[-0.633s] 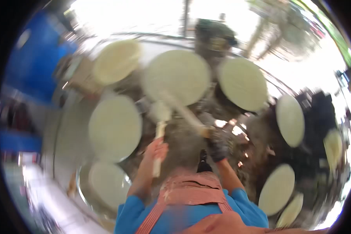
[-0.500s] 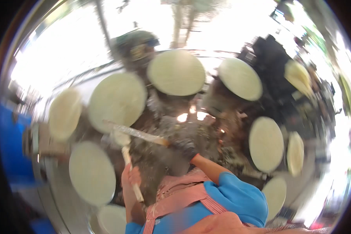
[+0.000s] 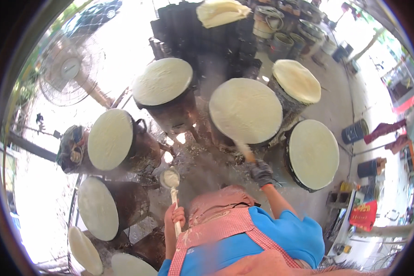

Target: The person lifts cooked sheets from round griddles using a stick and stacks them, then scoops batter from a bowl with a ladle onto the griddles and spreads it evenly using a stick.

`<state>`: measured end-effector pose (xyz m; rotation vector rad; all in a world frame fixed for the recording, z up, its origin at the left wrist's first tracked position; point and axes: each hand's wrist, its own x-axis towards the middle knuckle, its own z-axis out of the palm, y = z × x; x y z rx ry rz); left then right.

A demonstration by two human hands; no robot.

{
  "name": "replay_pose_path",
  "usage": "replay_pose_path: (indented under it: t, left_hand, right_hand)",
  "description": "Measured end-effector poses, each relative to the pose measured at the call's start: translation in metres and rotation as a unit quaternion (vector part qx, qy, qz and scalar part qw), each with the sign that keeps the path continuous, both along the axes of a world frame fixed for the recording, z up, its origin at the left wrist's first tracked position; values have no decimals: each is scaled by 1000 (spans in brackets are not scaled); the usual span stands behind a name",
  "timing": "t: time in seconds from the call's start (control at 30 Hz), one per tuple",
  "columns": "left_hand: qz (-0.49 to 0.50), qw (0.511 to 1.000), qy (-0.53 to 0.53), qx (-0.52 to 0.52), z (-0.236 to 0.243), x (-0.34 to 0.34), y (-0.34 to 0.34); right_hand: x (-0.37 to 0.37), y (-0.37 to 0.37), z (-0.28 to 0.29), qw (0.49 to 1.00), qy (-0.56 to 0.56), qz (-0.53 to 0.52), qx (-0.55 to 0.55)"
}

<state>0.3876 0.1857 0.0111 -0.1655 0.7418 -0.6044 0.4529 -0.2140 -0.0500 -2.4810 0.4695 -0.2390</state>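
Observation:
My bare left hand point(image 3: 175, 216) is closed around the handle of a ladle point(image 3: 171, 177), whose bowl holds pale batter; batter also coats the handle. On my right hand point(image 3: 261, 174) is a dark glove, and its fingers grip a flat wooden spatula point(image 3: 244, 151), blurred by motion. The spatula's far end reaches the near edge of a large round sheet of pale dough point(image 3: 246, 108) on a drum-like stove. Whether it touches the sheet I cannot tell. To the right of that hand, another round sheet point(image 3: 313, 154) covers a dark griddle.
Several more drum stoves with pale round sheets point(image 3: 109, 139) ring me, low fires glowing between them. A folded sheet point(image 3: 221, 13) lies on a dark stack point(image 3: 202, 43) at the far side. A standing fan point(image 3: 70, 68) is at far left, buckets point(image 3: 267, 23) at far right.
The view has swung to the right. My right hand and the spatula have gone from a sheet on the left to the one ahead right. The left hand keeps the ladle, its bowl now apart from the spatula.

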Motion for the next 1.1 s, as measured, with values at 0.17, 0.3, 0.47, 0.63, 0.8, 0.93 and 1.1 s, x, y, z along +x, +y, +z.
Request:
replay_pose_path:
  t: [0.17,0.3,0.47,0.63,0.8,0.93,1.1]
  left_hand:
    - [-98,994,-3,-47,10,65,-46]
    - [-171,983,-11,-61,22,108,-72]
    - [-208,975,4,-74,21,126,-52]
    - [-204,972,61,-94,10,120,-7]
    - [-187,977,74,-74,-1,115,38]
    - [-173,978,80,-83,-18,122,69]
    - [-164,979,90,-75,-19,149,78]
  right_hand:
    - [-42,-55,11,979,23,-200,24]
    - [-25,-47,-10,973,105,-204,3]
    - [56,15,-2,996,8,-36,-75]
    - [167,86,31,992,18,15,-127]
    - [230,90,-19,971,-24,1,-240]
    - [234,85,-1,960,97,68,-252]
    - [229,61,39,969,7,37,-244]
